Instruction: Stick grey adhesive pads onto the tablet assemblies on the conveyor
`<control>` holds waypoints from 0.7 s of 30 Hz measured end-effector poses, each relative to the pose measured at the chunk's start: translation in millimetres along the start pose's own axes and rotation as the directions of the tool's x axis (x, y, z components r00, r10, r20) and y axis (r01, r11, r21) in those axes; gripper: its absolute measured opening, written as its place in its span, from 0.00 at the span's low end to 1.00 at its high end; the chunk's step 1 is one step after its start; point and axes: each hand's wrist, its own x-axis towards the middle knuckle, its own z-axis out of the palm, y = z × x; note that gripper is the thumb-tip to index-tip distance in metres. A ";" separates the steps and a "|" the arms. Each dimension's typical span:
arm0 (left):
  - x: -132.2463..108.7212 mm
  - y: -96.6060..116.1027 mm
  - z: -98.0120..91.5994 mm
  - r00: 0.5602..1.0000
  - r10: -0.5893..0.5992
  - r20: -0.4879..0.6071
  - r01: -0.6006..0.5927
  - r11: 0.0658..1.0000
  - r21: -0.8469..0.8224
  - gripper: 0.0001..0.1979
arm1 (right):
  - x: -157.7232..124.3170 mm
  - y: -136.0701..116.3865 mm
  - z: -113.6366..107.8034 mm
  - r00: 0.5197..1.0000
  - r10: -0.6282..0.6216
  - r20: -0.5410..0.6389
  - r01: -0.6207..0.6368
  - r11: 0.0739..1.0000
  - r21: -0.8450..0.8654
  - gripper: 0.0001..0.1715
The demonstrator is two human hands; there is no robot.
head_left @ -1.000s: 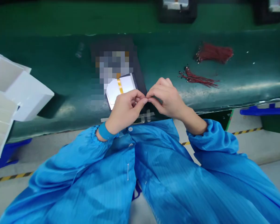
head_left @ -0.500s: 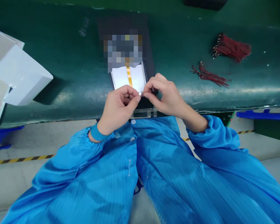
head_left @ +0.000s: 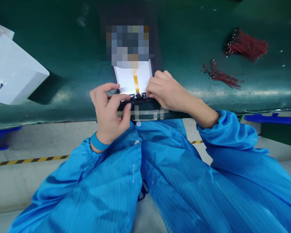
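Observation:
A flat panel (head_left: 126, 77) with a shiny white surface and a dark rim lies on the table before me. An orange strip (head_left: 136, 83) runs down its middle to a small dark part (head_left: 138, 95) at the near edge. My left hand (head_left: 113, 108) is at the near left corner, fingers apart, a fingertip touching or just above the near edge. At the near right corner my right hand (head_left: 163, 89) has its fingers curled together against the panel; whatever is between the fingertips is hidden. The panel's far part is blurred out by pixelation.
A dark mat (head_left: 157, 42) lies under the panel on the green table (head_left: 184, 42). Two bundles of dark red wires, a larger one (head_left: 249, 45) and a smaller one (head_left: 223, 76), lie at the right. White boxes (head_left: 19, 71) stand at the left. Tape strips (head_left: 146, 112) mark the front edge.
My hands, earlier pinched together at the near edge, have parted. The left moved left and its fingers spread; the right stayed at the right corner. The dark part at the near edge now shows.

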 end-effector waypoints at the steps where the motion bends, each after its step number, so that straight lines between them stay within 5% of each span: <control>1: -2.6 -0.5 1.5 1.000 0.029 0.006 -0.030 0.999 0.021 0.10 | 0.1 -0.8 -0.6 1.000 -0.004 0.014 0.004 1.000 -0.006 0.15; 5: -9.4 -0.2 7.2 0.994 0.105 0.025 -0.107 0.992 0.063 0.10 | -0.2 -3.9 -1.3 0.999 -0.008 0.036 0.009 1.000 -0.025 0.15; 21: -7.2 5.1 13.2 0.995 0.092 0.040 -0.093 0.995 0.037 0.09 | 1.2 -9.7 -6.4 0.998 -0.024 0.052 0.025 1.000 -0.008 0.13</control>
